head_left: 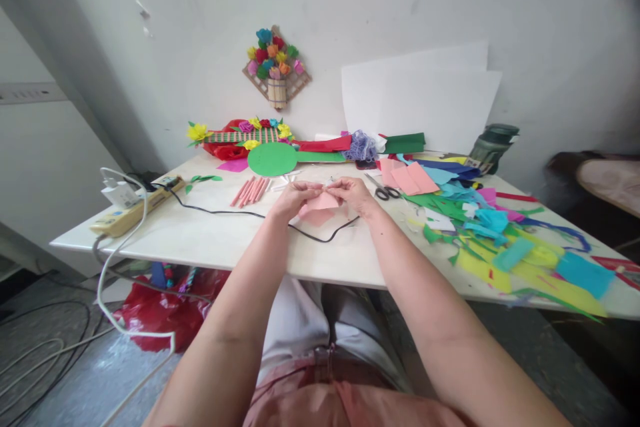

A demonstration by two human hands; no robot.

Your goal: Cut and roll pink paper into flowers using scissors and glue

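Note:
Both my left hand [297,198] and my right hand [354,193] pinch a small pink paper piece [321,202] between them, just above the table. Fingers are closed on its upper edge; something white, too small to make out, shows between the fingertips. Beneath it lies another pink paper piece [316,216]. Left of my left hand, several rolled pink paper sticks [250,191] lie side by side, with thin white sticks [283,183] behind. Black-handled scissors [385,191] rest to the right of my right hand, near a stack of pink paper squares [414,177].
A black cable [225,212] crosses the table from the power strip [137,205]. Coloured paper scraps [500,233] cover the right side, before a dark bottle [493,149]. A green paper circle with a strip [273,159] and a flower-trimmed craft [245,136] lie at the back.

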